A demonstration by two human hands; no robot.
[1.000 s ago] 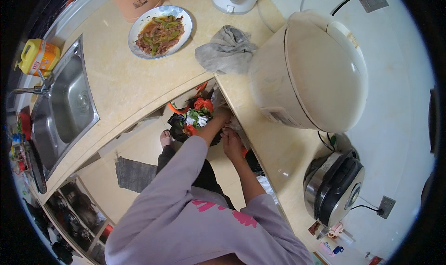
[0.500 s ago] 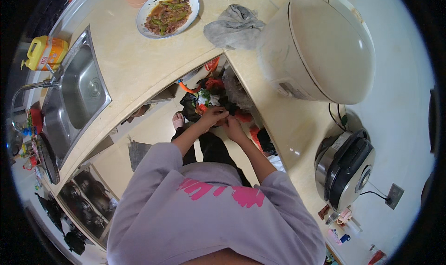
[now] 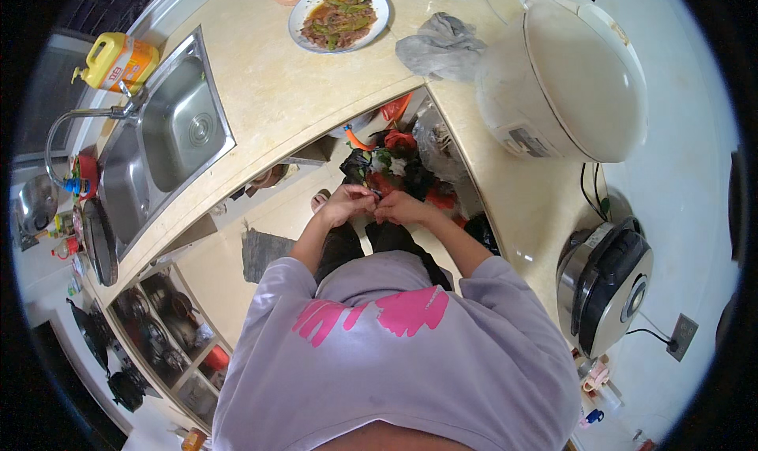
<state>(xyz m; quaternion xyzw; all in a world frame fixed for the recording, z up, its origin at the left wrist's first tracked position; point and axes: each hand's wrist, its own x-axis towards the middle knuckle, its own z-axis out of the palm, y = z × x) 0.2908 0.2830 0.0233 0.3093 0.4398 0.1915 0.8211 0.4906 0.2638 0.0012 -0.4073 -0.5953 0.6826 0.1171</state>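
Nearest the camera, the person's lilac top with a pink print fills the lower middle of the view, and both forearms reach forward over the floor below the counter edge. The left hand (image 3: 347, 204) and the right hand (image 3: 401, 208) meet with their fingertips touching. Both are curled nearly closed and pinch something small and dark between them; it is too small to tell what it is, or which way it points.

Just beyond the fingers, touching or almost touching them, sits the rubbish bag (image 3: 395, 167), a dark, crumpled heap stuffed with red, green, white and orange scraps. It lies on the floor in the inner corner where the two runs of the beige counter (image 3: 276, 95) meet, below the counter's edge. It is a lumpy mass with no clear long axis, and its open mouth faces up toward the camera.

Farther off, on the counter, a crumpled grey cloth (image 3: 442, 46) lies near the corner, with a large white rice cooker (image 3: 568, 76) to its right. A white plate of cooked vegetables (image 3: 339, 15) stands at the far edge. The steel sink (image 3: 170, 139) lies to the left, with a yellow bottle (image 3: 118, 60) behind it.
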